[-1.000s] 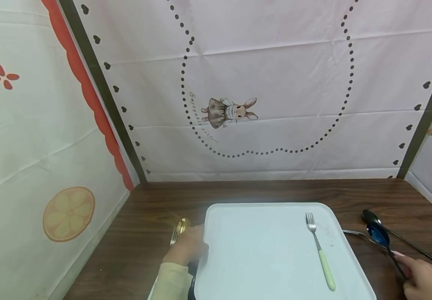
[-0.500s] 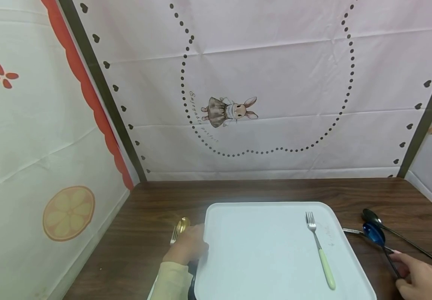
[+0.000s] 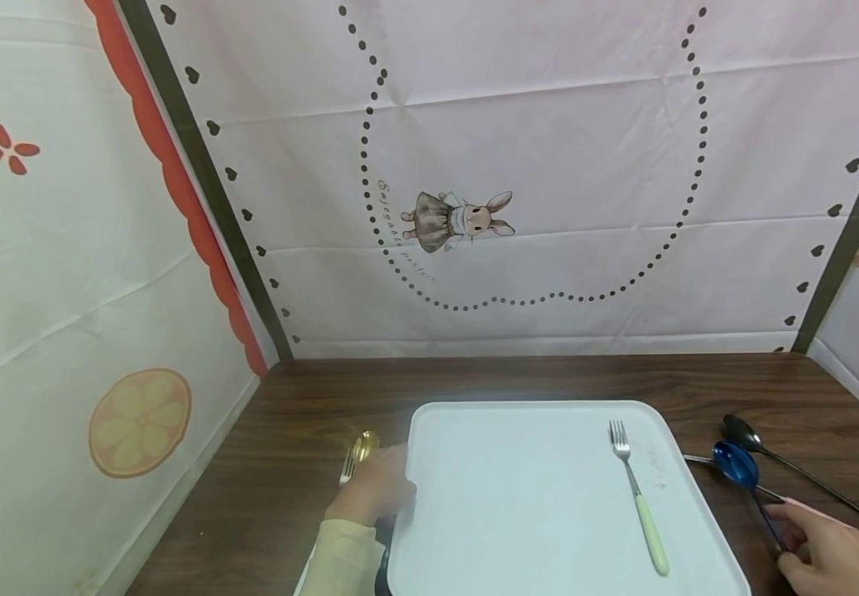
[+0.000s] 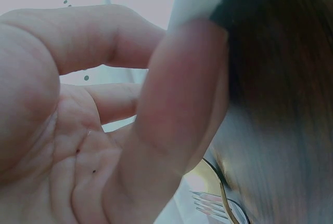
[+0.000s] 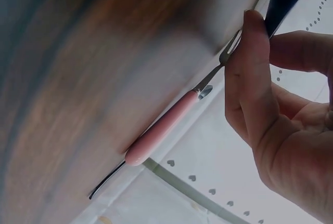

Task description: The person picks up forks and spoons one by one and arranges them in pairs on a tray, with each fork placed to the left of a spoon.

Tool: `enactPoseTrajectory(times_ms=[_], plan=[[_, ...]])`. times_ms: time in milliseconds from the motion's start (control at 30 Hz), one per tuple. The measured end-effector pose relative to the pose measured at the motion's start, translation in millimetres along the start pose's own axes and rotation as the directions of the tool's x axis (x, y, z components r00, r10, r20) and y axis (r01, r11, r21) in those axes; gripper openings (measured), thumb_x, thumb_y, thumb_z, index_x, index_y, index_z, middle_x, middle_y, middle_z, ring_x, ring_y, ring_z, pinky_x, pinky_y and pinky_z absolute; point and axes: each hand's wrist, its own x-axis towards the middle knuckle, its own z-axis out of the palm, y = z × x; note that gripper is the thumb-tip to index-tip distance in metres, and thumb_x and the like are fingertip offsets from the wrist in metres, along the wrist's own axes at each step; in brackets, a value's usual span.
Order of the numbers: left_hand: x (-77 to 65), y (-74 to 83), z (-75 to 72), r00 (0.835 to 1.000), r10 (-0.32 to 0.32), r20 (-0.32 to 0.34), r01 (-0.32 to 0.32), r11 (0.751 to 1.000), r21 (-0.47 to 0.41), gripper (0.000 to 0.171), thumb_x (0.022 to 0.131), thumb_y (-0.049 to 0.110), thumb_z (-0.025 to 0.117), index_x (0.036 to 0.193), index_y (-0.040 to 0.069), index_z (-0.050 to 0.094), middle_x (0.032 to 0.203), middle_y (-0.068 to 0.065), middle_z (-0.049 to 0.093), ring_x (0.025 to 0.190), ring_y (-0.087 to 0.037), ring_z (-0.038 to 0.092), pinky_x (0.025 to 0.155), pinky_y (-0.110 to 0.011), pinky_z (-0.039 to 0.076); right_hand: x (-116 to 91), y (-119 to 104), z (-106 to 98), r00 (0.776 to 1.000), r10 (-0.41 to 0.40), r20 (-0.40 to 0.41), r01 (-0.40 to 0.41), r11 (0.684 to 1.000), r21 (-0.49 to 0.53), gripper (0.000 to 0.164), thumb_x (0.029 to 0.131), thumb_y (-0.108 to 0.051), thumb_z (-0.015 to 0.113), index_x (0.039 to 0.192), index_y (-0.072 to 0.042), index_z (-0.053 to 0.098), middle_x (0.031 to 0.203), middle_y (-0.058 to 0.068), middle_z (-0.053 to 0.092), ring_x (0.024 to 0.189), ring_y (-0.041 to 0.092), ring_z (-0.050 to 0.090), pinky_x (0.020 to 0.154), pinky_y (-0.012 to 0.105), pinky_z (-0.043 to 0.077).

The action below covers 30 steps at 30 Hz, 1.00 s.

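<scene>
- Because steadiness seems needed, the left hand [image 3: 373,490] has its grip narrow on the tray [image 3: 519,497], at nine o'clock edge.
- Beyond three o'clock, the right hand [image 3: 842,550] pinches the blue spoon [image 3: 736,463], probably for control.

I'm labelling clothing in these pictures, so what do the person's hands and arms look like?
The left hand is bare, beyond a pale yellow sleeve. The right hand is bare too, and on that side the arm's covering is out of view.
</scene>
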Motion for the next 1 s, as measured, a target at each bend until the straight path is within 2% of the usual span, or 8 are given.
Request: enactPoseTrajectory(times_ms=[200, 433, 667, 1000], plan=[[0.5, -0.4, 0.4, 1.0, 0.001, -0.002, 0.0, 1.0, 0.007, 0.038, 0.073, 0.0, 0.055, 0.111, -0.004, 0.053, 0.076, -0.009, 0.053, 0.058, -0.021, 0.05, 0.049, -0.036, 0.047, -2.4, -5.5, -0.3, 0.999, -0.026, -0.04, 0.026, 1.0, 0.004, 0.042, 0.066, -0.001, 0.062, 0.104, 0.015, 0.056, 0.067, -0.003, 0.051, 0.057, 0.012, 0.048, 0.048, 0.032, 0.038], [-0.5, 0.7, -0.6, 1.0, -0.008, -0.002, 0.008, 1.0, -0.001, 0.04, 0.073, 0.0, 0.055, 0.112, -0.004, 0.053, 0.077, -0.008, 0.053, 0.06, -0.022, 0.05, 0.052, -0.038, 0.047, -1.8, -7.0, 2.4, 1.0, -0.01, 0.015, 0.009, 0.998, 0.069, 0.045, 0.07, 0.002, 0.06, 0.11, 0.019, 0.051, 0.07, 0.0, 0.054, 0.054, 0.009, 0.048, 0.043, 0.025, 0.043], [-1.5, -0.5, -0.7, 1.0, 0.005, -0.001, -0.005, 1.0, -0.018, 0.039, 0.074, -0.001, 0.055, 0.113, -0.005, 0.052, 0.084, -0.011, 0.057, 0.065, -0.023, 0.051, 0.057, -0.04, 0.049, 0.8, -8.9, 4.1, 0.998, 0.004, 0.06, -0.009, 0.997, 0.083, 0.048, 0.071, 0.001, 0.061, 0.114, 0.02, 0.048, 0.072, 0.001, 0.057, 0.056, 0.011, 0.05, 0.046, 0.027, 0.045], [-1.2, -0.1, -1.7, 1.0, 0.006, 0.005, -0.006, 1.0, -0.01, 0.039, 0.075, 0.0, 0.055, 0.113, -0.005, 0.052, 0.081, -0.009, 0.055, 0.064, -0.023, 0.051, 0.057, -0.04, 0.048, 2.0, -18.1, 0.6, 0.997, 0.01, 0.079, -0.016, 0.997, 0.075, 0.046, 0.071, 0.003, 0.055, 0.114, 0.02, 0.047, 0.071, 0.0, 0.054, 0.058, 0.014, 0.048, 0.05, 0.031, 0.043]])
